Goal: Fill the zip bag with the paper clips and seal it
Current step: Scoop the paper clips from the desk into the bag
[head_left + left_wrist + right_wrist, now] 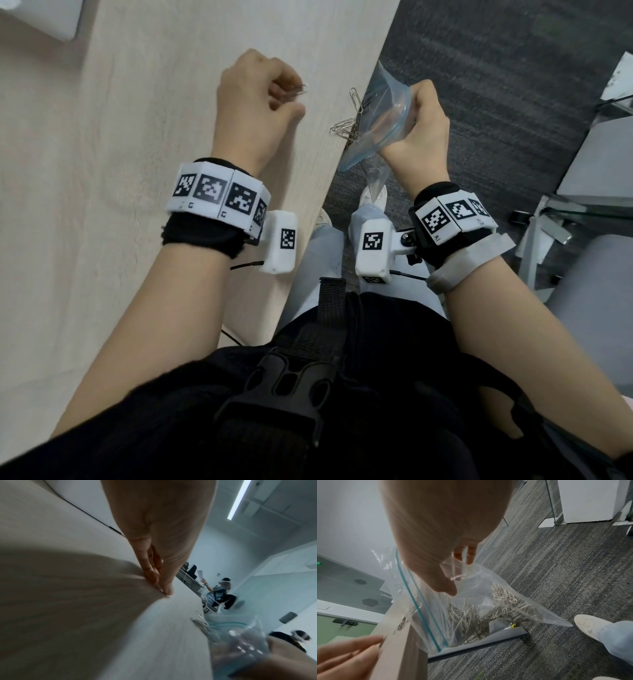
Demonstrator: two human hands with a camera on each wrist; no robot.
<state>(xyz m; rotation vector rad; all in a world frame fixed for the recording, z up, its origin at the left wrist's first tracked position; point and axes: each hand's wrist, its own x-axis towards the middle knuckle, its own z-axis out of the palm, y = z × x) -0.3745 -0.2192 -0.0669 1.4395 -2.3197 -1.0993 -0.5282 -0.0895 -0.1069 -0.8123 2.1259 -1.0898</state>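
My right hand (416,106) grips the mouth of a clear zip bag (380,120) with a blue-green zip strip, held open just off the wooden table's (137,137) right edge. In the right wrist view the bag (488,585) hangs below my hand (453,577), with a heap of silver paper clips (506,601) in its bottom. Several loose paper clips (346,123) lie at the table's edge beside the bag's mouth. My left hand (291,96) is curled on the table to the left of them, its fingertips (169,591) pinching a few paper clips (301,88).
A grey device's corner (41,17) lies at the table's far left. Dark carpet (479,85) spreads right of the table, with my shoes (373,195) below the bag. A grey seat (589,281) and glass panels stand at the right. Other people sit in the room's background.
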